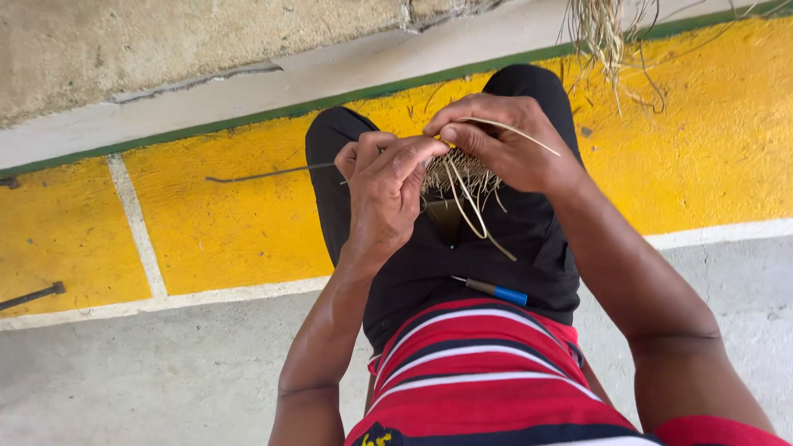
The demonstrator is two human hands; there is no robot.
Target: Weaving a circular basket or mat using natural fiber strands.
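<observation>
I sit with a small piece of woven straw work (464, 175) held over my lap. My left hand (386, 188) grips its left side with the fingers curled round it. My right hand (500, 136) pinches a thin pale straw strand (519, 134) that sticks out to the right. Loose strand ends (479, 216) hang down from the weave over my black trousers (496, 264). A thin dark stick (264, 174) juts out to the left from my left hand.
A blue-handled tool (494, 290) lies on my lap near my red striped shirt (471, 372). A bundle of dry straw (601, 33) rests at the top right on the yellow painted floor (223, 223). A dark metal rod (33, 295) lies at the far left.
</observation>
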